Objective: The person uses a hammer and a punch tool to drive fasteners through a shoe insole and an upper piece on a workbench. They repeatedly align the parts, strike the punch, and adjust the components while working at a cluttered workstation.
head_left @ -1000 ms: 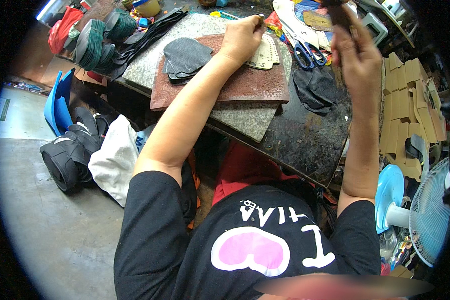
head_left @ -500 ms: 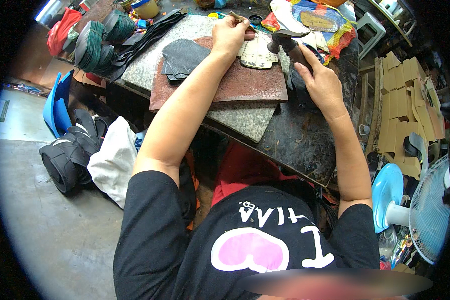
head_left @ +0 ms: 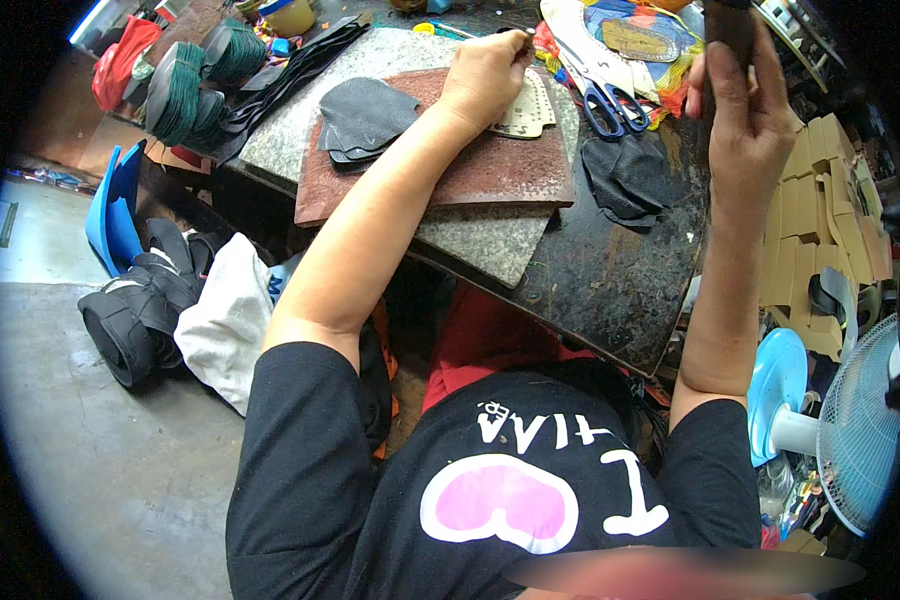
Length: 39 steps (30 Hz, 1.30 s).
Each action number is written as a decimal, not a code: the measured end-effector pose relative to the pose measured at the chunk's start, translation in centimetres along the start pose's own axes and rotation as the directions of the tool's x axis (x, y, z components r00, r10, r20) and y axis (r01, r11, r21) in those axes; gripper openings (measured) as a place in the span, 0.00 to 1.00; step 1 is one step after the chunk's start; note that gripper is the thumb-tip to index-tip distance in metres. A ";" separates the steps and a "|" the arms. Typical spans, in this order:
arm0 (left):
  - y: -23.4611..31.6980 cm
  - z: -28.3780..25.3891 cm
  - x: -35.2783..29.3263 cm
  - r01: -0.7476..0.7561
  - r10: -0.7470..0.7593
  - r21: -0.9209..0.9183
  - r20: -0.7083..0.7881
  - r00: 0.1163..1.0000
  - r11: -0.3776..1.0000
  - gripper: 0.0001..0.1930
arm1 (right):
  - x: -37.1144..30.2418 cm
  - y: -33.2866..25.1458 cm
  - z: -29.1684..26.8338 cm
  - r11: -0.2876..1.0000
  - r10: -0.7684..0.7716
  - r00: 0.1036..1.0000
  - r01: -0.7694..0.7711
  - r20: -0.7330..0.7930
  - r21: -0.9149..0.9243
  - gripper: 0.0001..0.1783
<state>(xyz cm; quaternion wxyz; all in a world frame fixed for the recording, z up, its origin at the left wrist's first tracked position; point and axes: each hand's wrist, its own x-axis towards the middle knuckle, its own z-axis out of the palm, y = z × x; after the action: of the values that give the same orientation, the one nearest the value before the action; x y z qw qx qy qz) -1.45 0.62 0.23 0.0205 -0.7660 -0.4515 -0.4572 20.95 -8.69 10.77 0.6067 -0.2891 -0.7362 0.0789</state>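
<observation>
the board (head_left: pixel 470 170) under the left hand (head_left: pixel 485 75) is rusty red-brown, lying on a speckled grey stone slab (head_left: pixel 480 235). the leather pieces (head_left: pixel 365 115) on the board are dark grey-black, and so is the pile (head_left: pixel 625 175) on the scratched black bench (head_left: pixel 610 280). the perforated pattern piece (head_left: pixel 530 110) is cream with rows of small dark holes. the scissors (head_left: pixel 610 105) have blue handles. the right hand (head_left: pixel 745 120) grips a dark brown handle (head_left: pixel 730 30). the cord spools (head_left: pixel 185 90) are dark green. the fan (head_left: pixel 855 430) is pale blue and white. the shirt (head_left: pixel 470 480) is black with a pink and white print.
</observation>
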 end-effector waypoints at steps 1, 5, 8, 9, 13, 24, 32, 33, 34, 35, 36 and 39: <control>0.1 0.2 0.0 -0.025 0.025 0.015 0.004 1.000 1.000 0.09 | -0.2 0.3 0.6 0.994 0.049 0.995 -0.040 -0.088 0.101 0.24; 0.1 0.3 0.0 0.011 -0.011 0.024 -0.018 1.000 1.000 0.09 | -2.5 2.6 2.1 0.828 0.441 0.871 -0.303 0.214 -0.472 0.24; -0.3 0.2 -0.1 0.309 -0.323 -0.248 -0.019 0.946 0.918 0.08 | -4.8 3.3 1.5 0.747 0.454 0.869 -0.251 0.197 -0.616 0.25; -0.4 0.3 -0.2 0.315 -0.334 -0.235 -0.045 0.942 0.920 0.08 | -5.4 3.2 1.3 0.774 0.442 0.870 -0.247 0.219 -0.584 0.25; -0.7 0.5 -0.5 0.329 -0.332 -0.047 -0.115 0.936 0.943 0.08 | -7.0 2.1 1.1 0.780 0.448 0.822 -0.167 0.351 -0.604 0.25; -0.6 -0.4 -0.3 0.531 -0.550 -0.487 0.119 0.827 0.693 0.07 | -7.1 2.2 1.5 0.717 0.549 0.770 -0.233 0.326 -0.657 0.25; -1.0 0.0 -0.4 0.495 -0.547 -0.615 0.120 0.828 0.614 0.07 | -5.8 3.0 1.3 0.785 0.492 0.813 -0.259 0.312 -0.562 0.26; -1.1 0.1 -0.4 0.511 -0.560 -0.608 0.128 0.819 0.608 0.06 | -5.2 2.6 1.1 0.837 0.427 0.850 -0.244 0.307 -0.490 0.26; -1.1 0.0 -0.4 0.454 -0.493 -0.507 0.065 0.868 0.732 0.06 | -4.3 2.2 0.9 0.877 0.360 0.890 -0.222 0.278 -0.426 0.25; -1.1 0.0 -0.4 0.403 -0.425 -0.381 0.031 0.905 0.832 0.06 | -3.4 1.5 0.6 0.913 0.315 0.922 -0.229 0.226 -0.337 0.24; -1.0 -0.1 -0.4 0.344 -0.353 -0.240 0.008 0.936 0.908 0.06 | -2.5 0.8 0.1 0.926 0.307 0.924 -0.234 0.229 -0.296 0.23; -0.4 -0.3 -0.3 0.061 -0.062 -0.046 -0.014 0.998 0.997 0.10 | -0.4 -0.4 -0.5 0.990 0.101 0.993 -0.094 0.068 -0.101 0.24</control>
<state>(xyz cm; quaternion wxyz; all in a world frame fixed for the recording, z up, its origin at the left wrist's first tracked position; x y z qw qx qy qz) -2.00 0.56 0.06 -0.0076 -0.7485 -0.4642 -0.4735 21.28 -9.35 10.74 0.5601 -0.3511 -0.7457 0.0827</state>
